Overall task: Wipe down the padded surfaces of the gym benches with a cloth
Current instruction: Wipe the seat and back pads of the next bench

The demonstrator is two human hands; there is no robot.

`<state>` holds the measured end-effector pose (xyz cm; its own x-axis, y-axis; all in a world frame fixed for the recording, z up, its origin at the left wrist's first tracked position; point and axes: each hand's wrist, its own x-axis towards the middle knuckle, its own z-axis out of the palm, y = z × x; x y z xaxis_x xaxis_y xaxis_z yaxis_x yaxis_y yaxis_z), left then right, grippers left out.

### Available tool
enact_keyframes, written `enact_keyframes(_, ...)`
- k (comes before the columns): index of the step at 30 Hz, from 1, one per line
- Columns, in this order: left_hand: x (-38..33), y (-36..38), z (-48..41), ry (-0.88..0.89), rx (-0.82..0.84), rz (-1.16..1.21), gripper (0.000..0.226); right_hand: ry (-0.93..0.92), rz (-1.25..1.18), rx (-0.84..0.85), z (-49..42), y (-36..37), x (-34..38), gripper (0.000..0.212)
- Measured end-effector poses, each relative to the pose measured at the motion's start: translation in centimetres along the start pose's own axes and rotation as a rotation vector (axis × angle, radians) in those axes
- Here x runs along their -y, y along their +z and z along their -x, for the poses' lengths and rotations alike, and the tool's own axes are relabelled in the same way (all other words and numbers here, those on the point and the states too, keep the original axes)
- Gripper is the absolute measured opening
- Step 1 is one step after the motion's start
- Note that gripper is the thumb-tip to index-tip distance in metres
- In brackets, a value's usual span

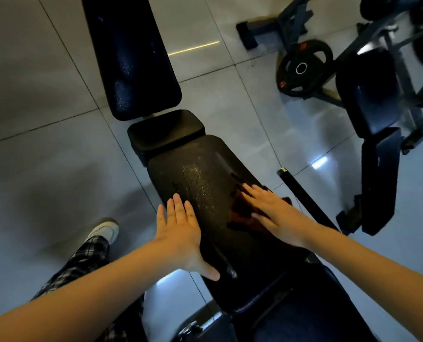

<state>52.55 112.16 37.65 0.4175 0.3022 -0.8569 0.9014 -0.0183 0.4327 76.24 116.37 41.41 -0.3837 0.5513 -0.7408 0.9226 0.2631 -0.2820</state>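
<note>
A black padded bench pad (200, 178) runs from the centre toward the lower right, its top speckled with shiny droplets. My left hand (180, 233) rests flat on the pad's left edge, fingers straight and thumb out along the side. My right hand (272, 213) presses flat on a dark red cloth (242, 213) lying on the pad's right side; the hand covers much of the cloth. A smaller black seat pad (166, 132) sits just beyond, and a long dark blue pad (128, 53) of another bench extends toward the top.
A third bench with dark pads (373, 95) stands at the right on a metal frame. A black weight plate (303, 67) leans beside it. A black bar (301, 193) juts out right of my bench. My leg and white shoe (105, 230) stand on the grey tiled floor at the left.
</note>
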Motion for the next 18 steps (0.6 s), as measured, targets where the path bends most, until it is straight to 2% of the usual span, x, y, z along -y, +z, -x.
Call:
enact_keyframes(5,-0.3,-2.6,-1.2,0.104,-0.048,0.010,0.149,0.003,0.030,0.005,3.4,1.0,0.0,0.057)
enact_keyframes(13,-2.8,-4.2,-2.9,-0.020,0.012,-0.184,0.154,0.133,0.079,-0.087,-4.2,0.4,0.5,0.055)
enact_keyframes(18,-3.1,-4.3,-2.8,-0.066,0.024,-0.247,0.151,0.097,0.028,-0.122,0.4,1.5,0.5,0.055)
